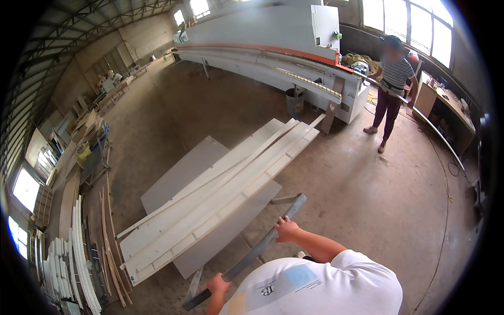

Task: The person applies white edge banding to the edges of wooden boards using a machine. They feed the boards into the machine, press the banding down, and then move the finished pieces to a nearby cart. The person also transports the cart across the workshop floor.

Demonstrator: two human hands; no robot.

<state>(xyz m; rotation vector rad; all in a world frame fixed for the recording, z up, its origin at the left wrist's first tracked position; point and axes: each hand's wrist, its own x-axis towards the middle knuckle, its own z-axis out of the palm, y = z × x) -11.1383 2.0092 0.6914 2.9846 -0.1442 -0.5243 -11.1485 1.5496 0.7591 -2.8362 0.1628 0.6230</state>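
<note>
A long grey metal bar (253, 254) runs diagonally in front of my body. Its lower left end is held by my left hand (218, 284), closed round the bar. Farther up toward the right end, my right hand (286, 229) grips the same bar with its fingers over the top edge. Struts join the bar to a metal frame, mostly hidden under the boards. Just beyond lies a stack of long white boards (210, 210), with narrow strips on top. Wider grey panels (184, 170) stick out beneath the stack on both sides.
A long white machine (252, 37) with an orange stripe stands at the back. Beside it is a dark bin (295, 102). A co-worker (395, 79) stands at the right holding a long strip near a wooden desk (451, 113). White strips (81, 257) lean at the left. A cable crosses the right floor.
</note>
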